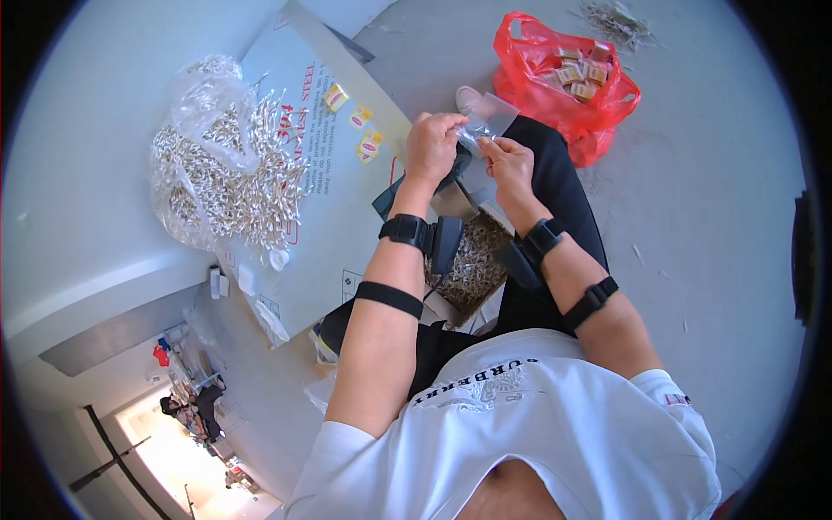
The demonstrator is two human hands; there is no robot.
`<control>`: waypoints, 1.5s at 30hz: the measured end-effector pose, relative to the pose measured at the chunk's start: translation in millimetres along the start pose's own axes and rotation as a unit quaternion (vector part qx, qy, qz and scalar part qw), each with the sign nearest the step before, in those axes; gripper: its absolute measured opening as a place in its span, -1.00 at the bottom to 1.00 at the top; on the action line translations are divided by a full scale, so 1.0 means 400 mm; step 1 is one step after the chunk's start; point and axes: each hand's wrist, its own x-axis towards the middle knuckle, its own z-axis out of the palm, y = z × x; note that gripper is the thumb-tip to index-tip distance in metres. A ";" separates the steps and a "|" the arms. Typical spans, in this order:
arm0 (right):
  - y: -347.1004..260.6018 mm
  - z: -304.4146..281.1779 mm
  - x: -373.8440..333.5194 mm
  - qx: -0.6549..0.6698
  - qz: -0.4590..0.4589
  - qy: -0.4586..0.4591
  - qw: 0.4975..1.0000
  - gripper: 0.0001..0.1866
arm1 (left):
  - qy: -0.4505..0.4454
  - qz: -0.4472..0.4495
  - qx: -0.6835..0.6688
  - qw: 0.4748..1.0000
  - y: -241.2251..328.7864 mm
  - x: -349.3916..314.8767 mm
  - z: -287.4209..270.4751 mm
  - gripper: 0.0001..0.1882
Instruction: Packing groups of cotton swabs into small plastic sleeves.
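Observation:
Above my lap, both hands hold a small clear plastic bag (497,114) by its near edge. My left hand (433,146) pinches it on one side, with thumb and fingers pressed together. My right hand (509,167) grips the other side between thumb and fingers. Something shiny shows at the bag's near end, too small to make out. Below my hands, between my legs, stands an open cardboard box (452,204) with many small, pale, stick-like pieces (472,260) inside.
At left, a board-topped table (321,251) carries a large clear bag (204,113) spilling a heap of small white sticks (260,186). Several yellow-and-white cards (368,146) lie beside it. A red plastic bag (520,65) holding small packets (579,76) stands ahead right. Farther back is a loose pile (617,23).

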 end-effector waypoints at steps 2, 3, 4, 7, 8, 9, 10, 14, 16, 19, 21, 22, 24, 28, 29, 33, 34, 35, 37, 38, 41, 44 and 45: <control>0.030 0.001 0.023 -0.007 -0.027 0.016 0.999 -0.81 | -0.017 -0.012 0.004 1.000 -0.014 0.016 0.020 -0.83; 0.032 0.010 0.018 -0.010 -0.013 0.036 0.999 -0.82 | -0.019 -0.016 0.017 1.000 -0.025 0.019 0.024 -0.83; 0.030 0.019 0.014 -0.014 0.001 0.055 0.998 -0.83 | -0.021 -0.020 0.031 0.999 -0.035 0.019 0.028 -0.83; 0.031 0.023 0.015 -0.030 -0.002 0.073 0.997 -0.84 | -0.028 -0.021 0.040 0.999 -0.046 0.017 0.039 -0.85; 0.031 0.021 0.014 -0.038 -0.005 0.075 0.996 -0.84 | -0.029 -0.023 0.037 0.999 -0.047 0.016 0.041 -0.85; 0.029 0.020 0.013 -0.039 -0.004 0.076 0.996 -0.84 | -0.027 -0.014 0.038 0.999 -0.047 0.016 0.041 -0.85; 0.027 0.019 0.011 -0.035 0.002 0.072 0.997 -0.84 | -0.025 -0.007 0.039 0.999 -0.048 0.015 0.041 -0.86; 0.020 0.015 -0.013 0.010 0.039 0.036 0.999 -0.86 | -0.017 0.009 0.025 1.000 -0.048 -0.004 0.022 -0.87; 0.013 0.015 -0.032 0.032 0.047 0.017 0.998 -0.87 | -0.017 0.034 0.026 0.999 -0.052 -0.016 0.007 -0.80; 0.003 0.015 -0.056 0.049 0.047 -0.014 0.998 -0.89 | -0.039 -0.014 -0.024 0.999 -0.053 -0.039 -0.021 -0.82; 0.000 0.020 -0.069 0.044 0.039 -0.028 0.998 -0.90 | -0.030 -0.056 -0.099 0.993 -0.051 -0.043 -0.037 -0.83; 0.000 0.023 -0.074 0.043 0.027 -0.029 0.998 -0.90 | -0.023 -0.095 -0.172 0.980 -0.051 -0.045 -0.046 -0.84; 0.002 0.028 -0.080 0.038 0.014 -0.033 0.999 -0.90 | -0.020 -0.123 -0.217 0.968 -0.054 -0.047 -0.054 -0.84; 0.011 0.027 -0.077 0.007 -0.019 -0.061 0.998 -0.91 | -0.016 -0.154 -0.245 0.957 -0.068 -0.042 -0.043 -0.86; 0.013 0.023 -0.073 -0.016 -0.025 -0.070 0.997 -0.91 | -0.027 -0.160 -0.248 0.955 -0.072 -0.043 -0.040 -0.87; 0.008 0.009 -0.069 -0.011 -0.003 -0.108 0.994 -0.90 | -0.028 -0.149 -0.263 0.953 -0.072 -0.045 -0.039 -0.91; -0.017 0.020 -0.082 0.048 0.036 -0.073 0.996 -0.89 | -0.029 -0.145 -0.270 0.951 -0.077 -0.049 -0.043 -0.91; -0.031 0.029 -0.092 0.107 0.075 -0.037 0.991 -0.89 | -0.029 -0.142 -0.276 0.950 -0.082 -0.053 -0.047 -0.92; -0.024 0.013 -0.080 0.073 0.033 -0.038 0.996 -0.89 | -0.037 -0.131 -0.264 0.955 -0.075 -0.048 -0.043 -0.92; -0.018 0.006 -0.076 0.039 -0.007 -0.040 0.998 -0.90 | -0.045 -0.121 -0.251 0.959 -0.073 -0.046 -0.042 -0.92; -0.004 0.002 -0.083 -0.007 -0.002 -0.065 0.998 -0.92 | -0.049 -0.138 -0.270 0.952 -0.073 -0.045 -0.050 -0.92; 0.009 0.013 -0.106 -0.018 0.027 -0.101 0.994 -0.93 | -0.083 -0.162 -0.263 0.947 -0.095 -0.055 -0.070 -0.89; 0.005 0.022 -0.119 -0.010 0.040 -0.089 0.995 -0.94 | -0.082 -0.163 -0.264 0.947 -0.095 -0.056 -0.078 -0.89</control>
